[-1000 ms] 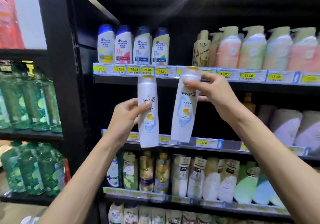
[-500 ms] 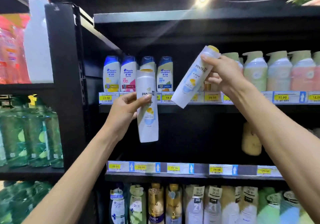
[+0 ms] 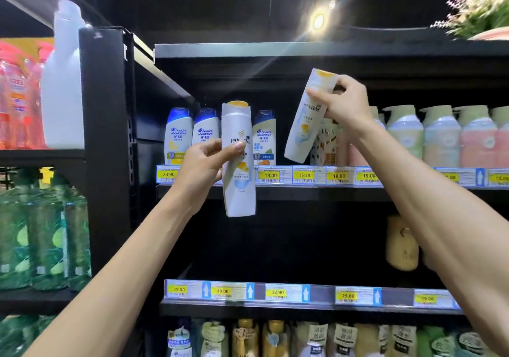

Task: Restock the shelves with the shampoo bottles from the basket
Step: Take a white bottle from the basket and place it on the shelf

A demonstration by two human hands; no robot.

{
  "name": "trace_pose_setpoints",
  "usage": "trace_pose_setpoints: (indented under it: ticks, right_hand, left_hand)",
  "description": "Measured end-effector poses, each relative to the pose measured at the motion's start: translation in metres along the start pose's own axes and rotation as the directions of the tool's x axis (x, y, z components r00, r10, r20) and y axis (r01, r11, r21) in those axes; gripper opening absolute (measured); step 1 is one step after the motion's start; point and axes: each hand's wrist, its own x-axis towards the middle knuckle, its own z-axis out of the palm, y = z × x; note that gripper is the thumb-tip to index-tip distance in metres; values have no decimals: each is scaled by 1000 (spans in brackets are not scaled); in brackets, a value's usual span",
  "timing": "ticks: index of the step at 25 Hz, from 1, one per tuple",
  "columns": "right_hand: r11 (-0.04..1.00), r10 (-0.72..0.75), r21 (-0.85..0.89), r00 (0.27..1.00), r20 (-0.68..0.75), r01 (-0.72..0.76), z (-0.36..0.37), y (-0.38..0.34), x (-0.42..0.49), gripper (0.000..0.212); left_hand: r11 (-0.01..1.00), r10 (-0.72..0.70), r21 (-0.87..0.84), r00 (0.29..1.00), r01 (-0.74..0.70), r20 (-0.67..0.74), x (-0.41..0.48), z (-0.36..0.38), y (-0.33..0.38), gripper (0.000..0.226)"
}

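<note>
1. Two Pantene shampoo bottles are in hand, one per hand; the right bottle [image 3: 307, 117] is raised to the level of the upper shelf [image 3: 316, 191], cap up and leaning to the right, its base hanging just above the price strip [image 3: 304, 175] at the 18.00 tag.
2. The right hand [image 3: 345, 106] pinches that bottle near its cap, fingers wrapped over the top and thumb on the label face; the grip is closed on the bottle, not spread.
3. The left bottle [image 3: 239, 161] stands nearly upright, lower, in front of the shelf edge; the left hand [image 3: 205, 163] clasps it at mid-body, thumb across the label, fingers behind.
4. Deciding relation: an open slot appears between the Head & Shoulders row [image 3: 179, 136] on the left and the Lux bottle [image 3: 327, 141] on the right; the right bottle's base lies directly before that slot, so the right hand is judged the nearer; its long axis is tilted and would need righting before the base can seat.
5. Judged risk: the tilted base may strike the Lux bottle or catch the price strip.
6. The pump bottles [image 3: 440, 136] fill the shelf further right; the shelf below [image 3: 275, 304] is largely bare; the basket is not in view.
</note>
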Motion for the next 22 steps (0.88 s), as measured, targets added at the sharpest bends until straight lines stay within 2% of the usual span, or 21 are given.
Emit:
trace_pose_setpoints:
  ticks: [5,9,12,16,19,22]
  right_hand:
    - [989,72,-138,989,130,-54,8,25,12,43]
    - [979,174,-148,959,225,-143,16,42,19,54]
    - [974,198,-164,944,263,-159,20,50,21,68]
    - [972,187,-202,912,366,-118,21,57,11,42]
    - [968,243,-169,865,439,-186,12,63,2,51]
    - [907,333,-410,768,547,-101,1,65,-1,47]
  left_hand:
    - [999,18,33,1000,-18,9,6,3,3,49]
    - [999,30,16,1000,-31,8,11,6,1,42]
    - [999,27,-18,1000,-27,13,12,7,-5,37]
    - [999,27,-24,999,-26,25,13,8,-8,30]
    - [999,17,-28,999,-17,28,12,8,-14,26]
    - [1000,13,-21,999,-12,30,13,10,-16,33]
